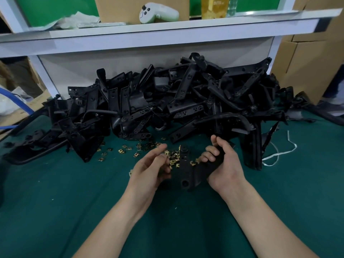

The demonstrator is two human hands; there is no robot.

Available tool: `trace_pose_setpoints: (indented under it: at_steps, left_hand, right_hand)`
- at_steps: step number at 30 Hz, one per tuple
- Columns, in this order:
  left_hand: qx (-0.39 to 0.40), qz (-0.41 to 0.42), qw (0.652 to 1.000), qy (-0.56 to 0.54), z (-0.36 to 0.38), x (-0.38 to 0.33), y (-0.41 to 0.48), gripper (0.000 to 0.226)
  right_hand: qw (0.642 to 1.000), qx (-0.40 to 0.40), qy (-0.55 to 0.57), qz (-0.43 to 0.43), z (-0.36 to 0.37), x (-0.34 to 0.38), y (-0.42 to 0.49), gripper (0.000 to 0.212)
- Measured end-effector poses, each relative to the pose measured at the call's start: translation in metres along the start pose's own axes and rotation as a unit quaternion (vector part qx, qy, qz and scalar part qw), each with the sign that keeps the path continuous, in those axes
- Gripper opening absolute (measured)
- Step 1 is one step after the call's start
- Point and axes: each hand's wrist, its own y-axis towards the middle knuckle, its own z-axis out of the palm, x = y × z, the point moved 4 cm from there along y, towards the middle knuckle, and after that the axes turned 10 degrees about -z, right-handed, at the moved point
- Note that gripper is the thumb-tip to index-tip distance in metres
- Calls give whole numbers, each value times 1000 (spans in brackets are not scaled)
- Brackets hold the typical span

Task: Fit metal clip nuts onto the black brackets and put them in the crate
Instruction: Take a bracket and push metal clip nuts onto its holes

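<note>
fingers (214, 152) of the right hand (226, 164) are curled tight round one black bracket (187, 171) and hold it just above the green surface (74, 192). the near end of the bracket has a round hole. the left hand (150, 169) is just beside the bracket. its fingers are half bent and blurry, so it is not clear if they pinch anything. under and between the two hands lie lots of little gold clip nuts (137, 148), spread over the surface. behind them is a big heap of black brackets (167, 101), up against a white wall. a white string (279, 153) lies to the right of the heap. up on the shelf (204, 28) sits a white game controller (158, 13). cardboard boxes (307, 67) stand off to the right.
</note>
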Motion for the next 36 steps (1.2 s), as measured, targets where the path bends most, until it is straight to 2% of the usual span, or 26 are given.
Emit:
trace_pose_setpoints:
  at_steps: [3,10,12,16,22,28,36]
  left_hand:
    - [-1,-9,1000,6,-1,1,0,17]
    - [31,-29,999,-19,-1,3,2,20]
    - [30,-9,1000,2,0,2,0,21]
    - [-21,92,985,147,-1,-5,-6,22]
    - [-35,156,970,185,3,-10,-11,32]
    - [-38,169,968,184,3,-14,-12,34]
    - [-62,136,975,164,-2,-11,-12,17]
  right_hand:
    - [1000,-1,1,-1,0,0,0,16]
    - [1000,1,0,0,-1,0,2,16]
    - [1000,4,-1,1,-2,0,2,15]
    - [1000,0,-1,-1,-3,0,3,14]
    - [1000,-5,1,5,-5,0,3,14]
    - [1000,-1,-2,7,-3,0,3,13]
    - [1000,-4,-1,6,-2,1,2,14]
